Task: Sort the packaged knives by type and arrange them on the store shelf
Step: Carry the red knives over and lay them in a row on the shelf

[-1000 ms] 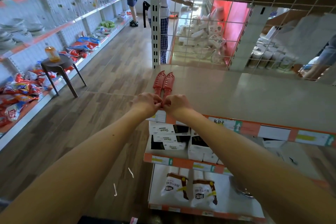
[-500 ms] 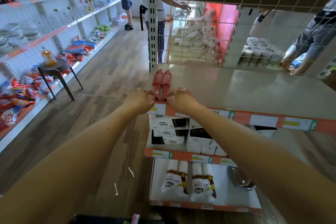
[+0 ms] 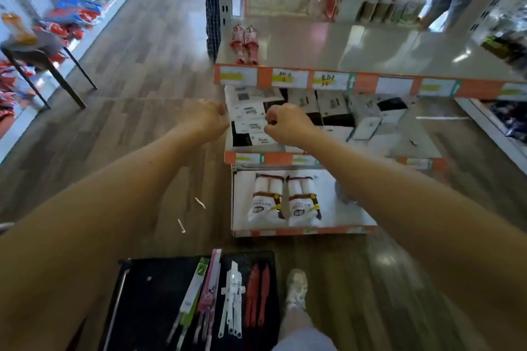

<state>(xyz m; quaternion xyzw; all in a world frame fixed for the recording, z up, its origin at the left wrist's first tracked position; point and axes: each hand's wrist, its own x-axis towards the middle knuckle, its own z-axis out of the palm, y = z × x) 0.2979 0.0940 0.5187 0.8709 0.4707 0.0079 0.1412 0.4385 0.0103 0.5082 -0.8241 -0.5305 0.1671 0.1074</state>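
Note:
Two red packaged knives (image 3: 245, 43) lie side by side at the left front corner of the grey top shelf (image 3: 356, 51). My left hand (image 3: 206, 120) and my right hand (image 3: 286, 122) hang in front of the lower shelf, fingers curled, holding nothing. On a black tray (image 3: 151, 302) at the bottom lie more packaged knives: a green-and-white pack (image 3: 192, 293), a pink pack (image 3: 209, 291), a white pack (image 3: 233, 293) and two red ones (image 3: 258, 293).
White and black boxes (image 3: 253, 117) fill the middle shelf, bagged goods (image 3: 285, 199) the bottom one. A stool (image 3: 37, 48) stands in the aisle at left beside snack shelves. People's legs show at the far end and right. My shoe (image 3: 296, 288) is beside the tray.
Both hands have let go of the two red knives and drawn back and down from the top shelf. My view has tilted down, bringing the black tray of knives into sight.

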